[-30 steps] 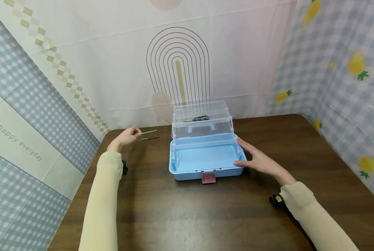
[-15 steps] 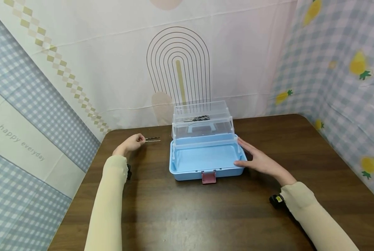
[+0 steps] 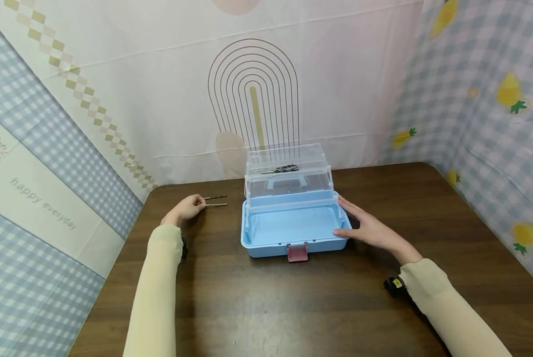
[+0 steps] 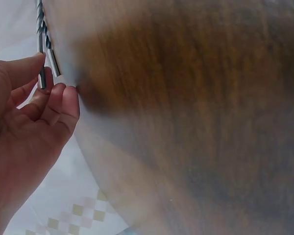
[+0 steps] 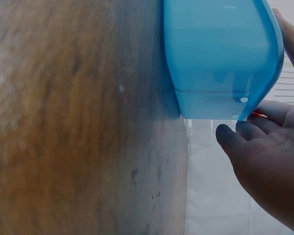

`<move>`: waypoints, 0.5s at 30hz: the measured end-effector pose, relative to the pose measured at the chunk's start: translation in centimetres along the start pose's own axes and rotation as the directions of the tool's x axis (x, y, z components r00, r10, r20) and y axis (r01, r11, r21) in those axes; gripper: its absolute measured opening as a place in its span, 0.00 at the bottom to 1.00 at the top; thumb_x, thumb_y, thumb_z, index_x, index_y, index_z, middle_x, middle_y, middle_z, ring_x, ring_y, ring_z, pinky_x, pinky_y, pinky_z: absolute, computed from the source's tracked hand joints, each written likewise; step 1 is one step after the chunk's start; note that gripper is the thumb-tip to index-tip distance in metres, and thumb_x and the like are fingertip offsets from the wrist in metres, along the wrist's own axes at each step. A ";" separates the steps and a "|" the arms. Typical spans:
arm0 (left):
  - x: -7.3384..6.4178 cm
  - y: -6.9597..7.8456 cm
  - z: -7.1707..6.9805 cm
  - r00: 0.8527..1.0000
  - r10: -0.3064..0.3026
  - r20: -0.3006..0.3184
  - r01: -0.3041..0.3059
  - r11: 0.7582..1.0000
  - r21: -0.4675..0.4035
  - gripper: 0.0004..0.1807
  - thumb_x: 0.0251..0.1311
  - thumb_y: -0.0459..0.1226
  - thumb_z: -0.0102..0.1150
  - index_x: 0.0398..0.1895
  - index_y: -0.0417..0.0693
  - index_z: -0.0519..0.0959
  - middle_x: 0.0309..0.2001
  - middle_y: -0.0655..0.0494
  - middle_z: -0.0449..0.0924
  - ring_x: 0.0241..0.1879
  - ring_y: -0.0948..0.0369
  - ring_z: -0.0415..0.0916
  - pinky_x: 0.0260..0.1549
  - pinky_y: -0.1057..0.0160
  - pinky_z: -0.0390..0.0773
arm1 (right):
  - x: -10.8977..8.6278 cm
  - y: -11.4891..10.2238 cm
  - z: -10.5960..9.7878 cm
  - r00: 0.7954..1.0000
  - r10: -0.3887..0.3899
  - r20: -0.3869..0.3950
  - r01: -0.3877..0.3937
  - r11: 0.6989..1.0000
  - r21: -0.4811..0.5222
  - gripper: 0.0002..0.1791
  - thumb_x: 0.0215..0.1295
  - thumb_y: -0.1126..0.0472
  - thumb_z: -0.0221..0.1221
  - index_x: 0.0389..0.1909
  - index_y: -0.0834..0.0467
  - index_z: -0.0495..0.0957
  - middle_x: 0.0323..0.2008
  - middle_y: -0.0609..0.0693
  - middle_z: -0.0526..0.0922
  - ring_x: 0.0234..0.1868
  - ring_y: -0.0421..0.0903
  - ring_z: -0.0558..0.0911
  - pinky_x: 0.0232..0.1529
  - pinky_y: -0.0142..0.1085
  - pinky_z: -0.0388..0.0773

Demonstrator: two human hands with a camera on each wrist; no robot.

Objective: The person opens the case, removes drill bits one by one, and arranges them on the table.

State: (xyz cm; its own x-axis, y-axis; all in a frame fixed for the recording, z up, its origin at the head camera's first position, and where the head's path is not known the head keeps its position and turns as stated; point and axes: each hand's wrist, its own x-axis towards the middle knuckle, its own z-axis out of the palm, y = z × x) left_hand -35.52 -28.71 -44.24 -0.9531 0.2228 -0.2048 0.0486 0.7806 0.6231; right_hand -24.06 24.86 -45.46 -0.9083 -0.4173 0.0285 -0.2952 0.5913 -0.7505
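My left hand (image 3: 188,208) pinches a thin metal drill bit (image 3: 217,205) by its shank end, low over the table. The left wrist view shows the held drill bit (image 4: 40,19) between thumb and fingers, its shank poking out below. A second, darker drill bit (image 3: 218,197) lies just behind it, almost parallel. At centre stands a light blue toolbox (image 3: 293,224), its clear trays raised. My right hand (image 3: 369,229) rests on the toolbox's right end, thumb at the rim, fingers extended toward the back corner. In the right wrist view the fingertips (image 5: 228,134) are beside the blue wall.
Several drill bits (image 3: 281,169) lie in an upper clear tray (image 3: 289,154) of the toolbox. A dark red latch (image 3: 297,253) hangs at its front. The brown wooden table (image 3: 266,307) meets a patterned cloth (image 3: 347,89) behind.
My left hand has brought the pinched drill bit from behind the other one to in front of it, moving toward me and slightly right. The right hand and toolbox stay put.
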 end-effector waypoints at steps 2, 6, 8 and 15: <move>-0.1 -0.1 0.0 1.000 -0.009 0.005 0.009 1.000 0.005 0.11 0.78 0.34 0.43 0.52 0.33 0.71 0.46 0.42 0.70 0.45 0.50 0.67 0.48 0.53 0.68 | 0.0 0.0 0.1 1.000 -0.001 0.000 0.001 1.000 0.002 0.54 0.65 0.45 0.67 0.81 0.54 0.44 0.81 0.56 0.41 0.79 0.62 0.44 0.70 0.68 0.46; 0.0 -0.2 0.1 1.000 -0.008 -0.002 0.008 1.000 0.024 0.12 0.78 0.34 0.44 0.52 0.33 0.71 0.47 0.42 0.71 0.45 0.49 0.68 0.49 0.51 0.69 | 0.0 0.1 0.1 1.000 0.000 0.003 0.000 1.000 0.004 0.55 0.64 0.44 0.67 0.82 0.53 0.44 0.81 0.53 0.41 0.79 0.62 0.44 0.70 0.68 0.47; 0.1 -0.3 0.3 1.000 0.006 -0.021 -0.005 0.999 0.037 0.11 0.78 0.34 0.45 0.50 0.33 0.72 0.45 0.42 0.72 0.45 0.50 0.69 0.49 0.52 0.69 | 0.0 0.3 0.1 1.000 -0.003 0.002 0.003 1.000 0.006 0.55 0.64 0.44 0.67 0.82 0.53 0.44 0.81 0.53 0.41 0.79 0.62 0.43 0.70 0.68 0.47; 0.7 -0.7 0.4 0.999 0.026 -0.036 -0.023 0.997 0.073 0.09 0.77 0.33 0.46 0.48 0.34 0.73 0.43 0.43 0.73 0.43 0.50 0.69 0.47 0.52 0.69 | 0.2 0.5 0.2 1.000 -0.015 -0.001 0.015 1.000 0.022 0.54 0.64 0.45 0.68 0.81 0.53 0.44 0.81 0.53 0.41 0.79 0.62 0.43 0.70 0.68 0.46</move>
State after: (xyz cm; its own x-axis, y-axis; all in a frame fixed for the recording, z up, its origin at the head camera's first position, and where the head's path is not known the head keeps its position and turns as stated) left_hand -36.08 -28.89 -45.12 -0.9616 0.2219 -0.1613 0.0924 0.8156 0.5712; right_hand -24.30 24.95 -45.90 -0.9043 -0.4250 0.0404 -0.3019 0.5697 -0.7644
